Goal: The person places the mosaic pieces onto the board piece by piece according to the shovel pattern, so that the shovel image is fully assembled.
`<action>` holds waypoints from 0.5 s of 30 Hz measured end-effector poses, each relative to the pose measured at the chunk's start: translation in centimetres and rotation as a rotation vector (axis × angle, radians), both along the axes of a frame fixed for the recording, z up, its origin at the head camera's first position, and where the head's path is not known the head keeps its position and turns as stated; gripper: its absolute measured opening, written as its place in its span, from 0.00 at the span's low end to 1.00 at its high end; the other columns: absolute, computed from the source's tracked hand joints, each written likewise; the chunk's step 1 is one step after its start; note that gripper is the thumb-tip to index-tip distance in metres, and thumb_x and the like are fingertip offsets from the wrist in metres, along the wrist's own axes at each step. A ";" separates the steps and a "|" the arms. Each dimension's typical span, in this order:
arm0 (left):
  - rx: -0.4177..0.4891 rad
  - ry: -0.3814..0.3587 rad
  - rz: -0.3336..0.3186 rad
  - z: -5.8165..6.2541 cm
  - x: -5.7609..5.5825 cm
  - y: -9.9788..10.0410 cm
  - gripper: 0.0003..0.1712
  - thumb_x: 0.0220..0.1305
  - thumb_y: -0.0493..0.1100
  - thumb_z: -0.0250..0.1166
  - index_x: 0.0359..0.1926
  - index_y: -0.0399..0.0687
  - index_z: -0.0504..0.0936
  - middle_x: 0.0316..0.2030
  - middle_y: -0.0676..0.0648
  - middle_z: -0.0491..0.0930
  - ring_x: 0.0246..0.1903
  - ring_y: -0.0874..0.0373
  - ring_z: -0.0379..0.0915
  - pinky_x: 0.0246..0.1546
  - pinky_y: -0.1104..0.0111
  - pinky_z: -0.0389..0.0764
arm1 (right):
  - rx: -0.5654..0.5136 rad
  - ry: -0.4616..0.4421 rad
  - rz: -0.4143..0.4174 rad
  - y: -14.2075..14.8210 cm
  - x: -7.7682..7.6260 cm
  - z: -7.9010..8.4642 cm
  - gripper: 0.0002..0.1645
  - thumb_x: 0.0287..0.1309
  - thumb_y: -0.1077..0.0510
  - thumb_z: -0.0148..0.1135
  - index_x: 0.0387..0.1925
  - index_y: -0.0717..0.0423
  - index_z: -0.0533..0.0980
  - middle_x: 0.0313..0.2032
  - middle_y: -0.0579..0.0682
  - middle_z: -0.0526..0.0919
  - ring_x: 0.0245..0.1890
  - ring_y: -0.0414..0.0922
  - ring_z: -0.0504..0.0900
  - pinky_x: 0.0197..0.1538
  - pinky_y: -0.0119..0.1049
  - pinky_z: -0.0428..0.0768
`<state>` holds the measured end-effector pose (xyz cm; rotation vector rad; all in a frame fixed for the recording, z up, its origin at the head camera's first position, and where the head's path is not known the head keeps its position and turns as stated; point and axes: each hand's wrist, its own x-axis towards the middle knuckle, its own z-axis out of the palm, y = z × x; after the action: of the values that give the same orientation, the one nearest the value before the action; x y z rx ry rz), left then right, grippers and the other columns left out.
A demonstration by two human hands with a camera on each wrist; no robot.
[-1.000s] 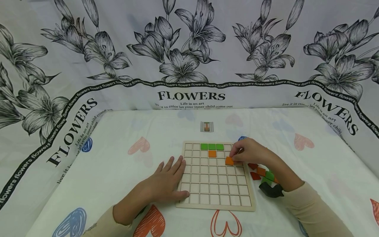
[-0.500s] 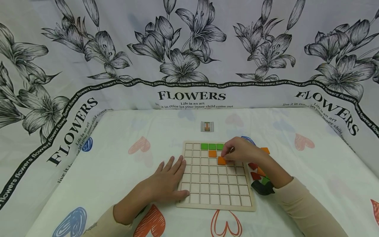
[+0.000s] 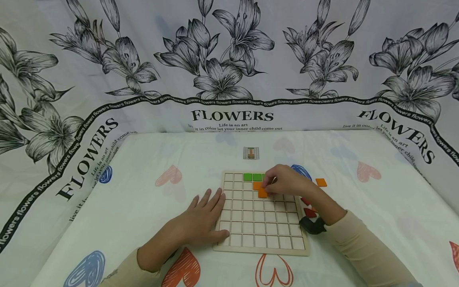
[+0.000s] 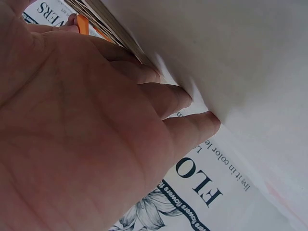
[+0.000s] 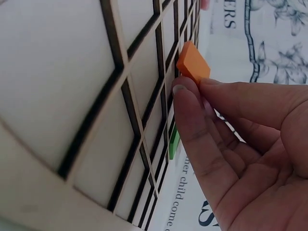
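A wooden grid board lies on the white cloth. My right hand pinches an orange square tile between thumb and fingertips, tilted close over the third row of cells. The right wrist view shows this orange tile held at one corner. Green tiles line part of the board's far row, partly covered by the right hand. Below them another orange tile sits in a cell. My left hand lies spread along the board's left edge, thumb on the border; its palm fills the left wrist view.
Right of the board, red pieces lie partly under the right forearm. A dark curved object shows at the right sleeve. One loose orange tile lies farther back. A small picture card lies behind the board.
My right hand has moved left across the board with the orange tile, from the right-hand columns to just beside the placed orange tile. The left hand stays still.
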<state>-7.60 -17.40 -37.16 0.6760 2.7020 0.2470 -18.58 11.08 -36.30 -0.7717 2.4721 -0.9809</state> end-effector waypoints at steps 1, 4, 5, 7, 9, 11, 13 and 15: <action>-0.003 0.000 0.001 0.0 0.0 0.0 0.57 0.65 0.70 0.58 0.79 0.40 0.48 0.79 0.42 0.41 0.76 0.40 0.34 0.70 0.41 0.46 | 0.006 0.010 -0.001 -0.1 0.0 0.0 0.07 0.60 0.67 0.68 0.29 0.54 0.84 0.28 0.44 0.85 0.30 0.42 0.82 0.37 0.38 0.81; -0.010 0.001 0.003 -0.1 0.0 0.0 0.57 0.65 0.70 0.58 0.79 0.41 0.48 0.79 0.42 0.41 0.76 0.40 0.33 0.70 0.41 0.46 | 0.019 0.038 0.000 -0.5 0.0 0.1 0.07 0.60 0.66 0.68 0.28 0.53 0.84 0.28 0.42 0.84 0.31 0.42 0.81 0.39 0.39 0.80; -0.014 0.001 0.003 -0.1 0.0 0.0 0.57 0.65 0.70 0.58 0.79 0.41 0.48 0.79 0.42 0.41 0.77 0.41 0.33 0.70 0.41 0.46 | 0.022 0.049 0.000 -0.6 -0.1 0.1 0.07 0.60 0.66 0.68 0.28 0.53 0.84 0.28 0.42 0.84 0.31 0.41 0.81 0.39 0.39 0.80; -0.018 -0.001 0.003 -0.1 0.0 0.0 0.57 0.64 0.70 0.58 0.79 0.41 0.48 0.79 0.43 0.41 0.77 0.41 0.33 0.70 0.41 0.46 | 0.021 0.068 -0.003 -0.8 -0.1 0.0 0.07 0.60 0.65 0.68 0.28 0.52 0.85 0.28 0.41 0.84 0.31 0.41 0.81 0.40 0.39 0.80; -0.019 -0.003 0.003 -0.1 0.0 0.0 0.57 0.64 0.71 0.58 0.79 0.41 0.48 0.79 0.43 0.41 0.77 0.41 0.33 0.70 0.41 0.46 | 0.019 0.094 -0.002 -1.0 -0.2 -0.1 0.06 0.59 0.65 0.68 0.28 0.52 0.85 0.28 0.41 0.84 0.31 0.40 0.81 0.40 0.39 0.80; -0.019 -0.004 0.003 -0.1 0.0 0.0 0.57 0.64 0.71 0.58 0.79 0.41 0.48 0.79 0.43 0.41 0.77 0.41 0.33 0.70 0.41 0.46 | 0.017 0.109 -0.010 -1.2 -0.2 -0.2 0.07 0.59 0.65 0.69 0.28 0.52 0.85 0.28 0.40 0.84 0.31 0.40 0.80 0.40 0.39 0.80; -0.018 -0.005 0.003 -0.1 0.0 0.0 0.57 0.64 0.71 0.58 0.79 0.41 0.48 0.79 0.43 0.41 0.77 0.41 0.33 0.70 0.41 0.45 | 0.012 0.112 -0.011 -1.3 -0.1 -0.3 0.07 0.60 0.65 0.68 0.28 0.52 0.85 0.28 0.40 0.84 0.31 0.40 0.80 0.40 0.39 0.80; -0.019 -0.004 0.002 0.0 0.0 0.0 0.57 0.64 0.71 0.58 0.79 0.41 0.48 0.79 0.43 0.41 0.77 0.41 0.34 0.70 0.41 0.45 | 0.014 0.106 -0.009 -1.3 0.0 -0.3 0.07 0.60 0.66 0.68 0.28 0.52 0.85 0.28 0.40 0.83 0.31 0.41 0.79 0.39 0.39 0.79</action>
<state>-7.61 -17.35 -37.21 0.6663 2.6983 0.2234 -18.54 9.75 -36.62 -0.8281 2.5715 -0.9480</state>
